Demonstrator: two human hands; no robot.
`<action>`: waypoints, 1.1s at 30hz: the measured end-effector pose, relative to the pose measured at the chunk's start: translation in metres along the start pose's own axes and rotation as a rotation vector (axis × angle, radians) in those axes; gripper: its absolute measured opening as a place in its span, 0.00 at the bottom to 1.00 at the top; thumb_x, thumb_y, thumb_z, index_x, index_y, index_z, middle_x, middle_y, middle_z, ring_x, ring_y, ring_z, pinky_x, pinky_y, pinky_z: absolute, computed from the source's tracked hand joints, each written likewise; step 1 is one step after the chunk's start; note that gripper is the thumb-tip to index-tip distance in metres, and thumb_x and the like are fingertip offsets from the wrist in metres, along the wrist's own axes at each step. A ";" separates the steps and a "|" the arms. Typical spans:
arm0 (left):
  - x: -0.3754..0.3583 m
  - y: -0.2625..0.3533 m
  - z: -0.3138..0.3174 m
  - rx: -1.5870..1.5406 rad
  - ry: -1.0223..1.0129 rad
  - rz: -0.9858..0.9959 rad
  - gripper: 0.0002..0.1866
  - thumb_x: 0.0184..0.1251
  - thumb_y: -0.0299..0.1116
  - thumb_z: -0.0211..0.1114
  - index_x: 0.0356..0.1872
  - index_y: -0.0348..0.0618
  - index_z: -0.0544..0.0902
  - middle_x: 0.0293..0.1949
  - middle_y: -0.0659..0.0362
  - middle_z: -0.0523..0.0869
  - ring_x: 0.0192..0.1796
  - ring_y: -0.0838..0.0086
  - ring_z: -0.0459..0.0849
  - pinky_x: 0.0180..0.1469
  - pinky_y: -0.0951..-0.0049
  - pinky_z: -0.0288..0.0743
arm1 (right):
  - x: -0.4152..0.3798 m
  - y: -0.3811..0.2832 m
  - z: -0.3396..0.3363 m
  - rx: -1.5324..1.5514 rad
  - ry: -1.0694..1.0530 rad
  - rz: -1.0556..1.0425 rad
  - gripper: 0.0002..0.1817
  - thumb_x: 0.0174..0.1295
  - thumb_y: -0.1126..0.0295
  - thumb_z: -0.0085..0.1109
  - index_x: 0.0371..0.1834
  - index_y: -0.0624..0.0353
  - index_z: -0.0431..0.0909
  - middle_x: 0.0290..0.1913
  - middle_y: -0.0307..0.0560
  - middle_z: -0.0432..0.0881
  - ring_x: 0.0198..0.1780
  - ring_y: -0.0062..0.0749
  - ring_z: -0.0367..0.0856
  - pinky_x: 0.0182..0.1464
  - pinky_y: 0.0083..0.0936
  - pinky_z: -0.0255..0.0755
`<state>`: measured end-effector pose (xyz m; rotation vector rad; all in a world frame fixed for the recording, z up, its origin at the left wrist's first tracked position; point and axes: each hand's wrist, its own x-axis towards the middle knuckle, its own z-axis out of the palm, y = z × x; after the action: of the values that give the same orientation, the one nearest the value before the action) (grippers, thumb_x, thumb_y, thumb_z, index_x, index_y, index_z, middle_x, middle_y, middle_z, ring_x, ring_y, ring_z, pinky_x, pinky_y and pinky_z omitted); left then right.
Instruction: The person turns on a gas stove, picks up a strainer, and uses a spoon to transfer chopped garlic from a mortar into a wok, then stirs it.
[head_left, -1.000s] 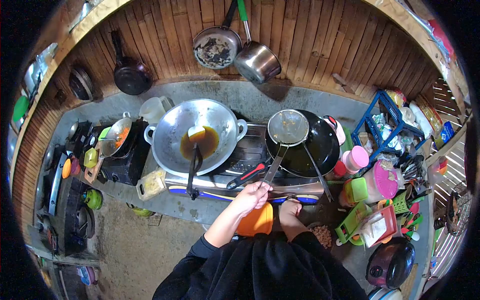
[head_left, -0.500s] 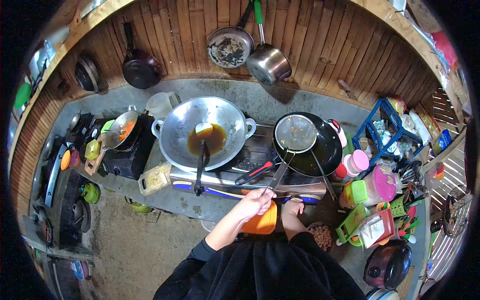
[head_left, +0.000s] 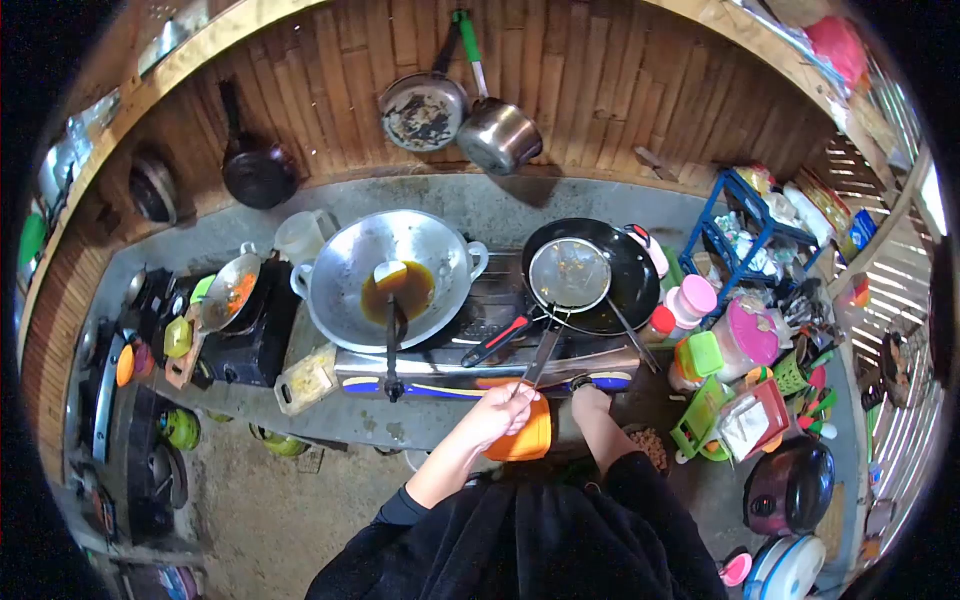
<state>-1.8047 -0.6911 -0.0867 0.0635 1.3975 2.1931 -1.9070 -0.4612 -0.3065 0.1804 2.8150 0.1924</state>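
Note:
My left hand is closed around the end of the handle of a wire-mesh strainer. The strainer's round basket sits above a black frying pan on the stove; whether it touches the pan cannot be told. A thin metal utensil leans on the pan's right side. Down at the stove front, my right hand has its fingers on a dark stove knob, which they partly cover. Just below my left hand is an orange plastic container. Beside my right forearm, a bowl of brownish minced food is partly hidden.
A large silver wok with brown liquid and a black-handled ladle stands on the left burner. Farther left are a small pan and a cutting board. Jars, a blue rack and a rice cooker crowd the right.
The view has shifted, so the stove appears farther left and slightly lower. My right hand has come up against the knob. My left hand keeps its hold on the strainer.

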 end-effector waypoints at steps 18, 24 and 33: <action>0.046 -0.052 0.087 0.424 -0.722 -0.174 0.15 0.75 0.39 0.47 0.35 0.39 0.75 0.21 0.63 0.74 0.22 0.80 0.72 0.27 0.78 0.66 | -0.215 0.083 -0.145 2.119 0.275 -0.122 0.20 0.72 0.59 0.41 0.56 0.63 0.67 0.31 0.48 0.79 0.33 0.31 0.80 0.36 0.24 0.75; 0.066 -0.054 0.076 0.585 -0.610 -0.232 0.19 0.72 0.44 0.51 0.28 0.40 0.78 0.17 0.63 0.78 0.21 0.80 0.74 0.27 0.79 0.66 | -0.208 0.166 -0.047 1.778 0.710 0.334 0.20 0.72 0.57 0.41 0.49 0.64 0.74 0.14 0.39 0.70 0.13 0.23 0.67 0.17 0.20 0.62; 0.085 -0.084 0.046 0.612 -0.645 -0.397 0.17 0.71 0.43 0.53 0.29 0.41 0.81 0.23 0.64 0.81 0.27 0.82 0.78 0.31 0.81 0.69 | -0.201 0.205 0.025 1.655 0.512 0.604 0.19 0.70 0.58 0.43 0.33 0.63 0.76 0.11 0.39 0.70 0.10 0.24 0.67 0.14 0.23 0.61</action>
<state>-1.8285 -0.5868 -0.1577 0.5985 1.4663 1.2044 -1.6889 -0.2857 -0.2386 1.4037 2.3749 -2.1774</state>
